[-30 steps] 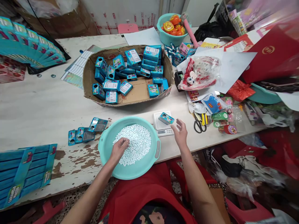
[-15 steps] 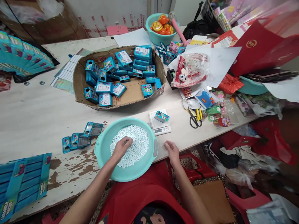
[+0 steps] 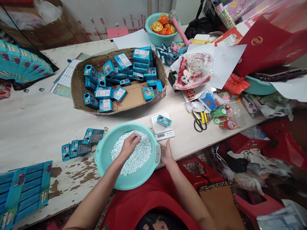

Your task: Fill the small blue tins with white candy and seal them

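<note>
my left hand (image 3: 129,144) was inside the teal basin (image 3: 105,159), fingers bent down and pinched together on the heap of small white tablets (image 3: 139,153); how many tablets were between the fingertips i could not tell. my right hand (image 3: 166,153) lay flat and relaxed with the fingers apart, holding nothing, touching the right handle of the basin at the table (image 3: 35,124) edge. just behind that hand stood a small white scale (image 3: 160,131), and on its plate lay one little blue tin (image 3: 164,121). to the left of the basin lay some flat blue cards (image 3: 81,145). farther back, a cardboard tray (image 3: 134,99) was full of blue boxes (image 3: 105,93). scissors (image 3: 199,123) lay to the right of the scale.
</note>
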Action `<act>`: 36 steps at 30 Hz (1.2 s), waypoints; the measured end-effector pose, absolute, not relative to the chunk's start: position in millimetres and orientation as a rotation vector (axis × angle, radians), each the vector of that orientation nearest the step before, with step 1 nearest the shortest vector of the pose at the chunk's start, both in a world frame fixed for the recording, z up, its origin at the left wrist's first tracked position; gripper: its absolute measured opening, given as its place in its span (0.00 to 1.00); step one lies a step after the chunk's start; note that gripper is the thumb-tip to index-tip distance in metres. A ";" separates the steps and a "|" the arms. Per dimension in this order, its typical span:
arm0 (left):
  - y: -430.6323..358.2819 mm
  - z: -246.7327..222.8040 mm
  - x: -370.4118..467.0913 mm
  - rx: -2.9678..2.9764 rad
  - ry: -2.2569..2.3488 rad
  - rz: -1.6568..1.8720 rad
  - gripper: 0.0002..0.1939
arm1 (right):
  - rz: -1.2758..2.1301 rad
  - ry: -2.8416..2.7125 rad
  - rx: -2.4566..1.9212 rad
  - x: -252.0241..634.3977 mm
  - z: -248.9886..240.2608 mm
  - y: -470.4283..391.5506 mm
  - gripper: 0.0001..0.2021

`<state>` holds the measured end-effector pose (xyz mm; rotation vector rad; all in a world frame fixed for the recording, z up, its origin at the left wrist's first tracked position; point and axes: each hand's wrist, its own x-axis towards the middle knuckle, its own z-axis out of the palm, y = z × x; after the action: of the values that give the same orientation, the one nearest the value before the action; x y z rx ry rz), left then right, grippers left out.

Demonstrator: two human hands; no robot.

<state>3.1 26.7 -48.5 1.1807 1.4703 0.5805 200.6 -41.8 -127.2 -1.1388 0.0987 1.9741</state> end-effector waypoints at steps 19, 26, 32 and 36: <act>-47.7 -87.7 -90.0 1.851 1.655 -0.665 0.13 | 0.863 -0.446 -1.698 242.5 -45.4 -24.2 0.19; -36.1 -83.1 -83.8 1.202 1.547 0.150 0.11 | 1.338 -1.567 -1.030 147.0 15.8 -44.8 0.10; -24.8 -49.3 -82.6 0.659 1.209 0.640 0.19 | 1.474 -1.273 -1.358 160.8 -12.8 -90.0 0.09; 4.5 -42.3 -63.7 0.913 1.345 0.421 0.16 | 1.431 -1.025 -1.537 195.6 -26.9 -96.4 0.10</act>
<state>-63.7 4.5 -42.3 0.9130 1.3445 0.4214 195.6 -96.4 -26.9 -1.5374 -1.0250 1.4308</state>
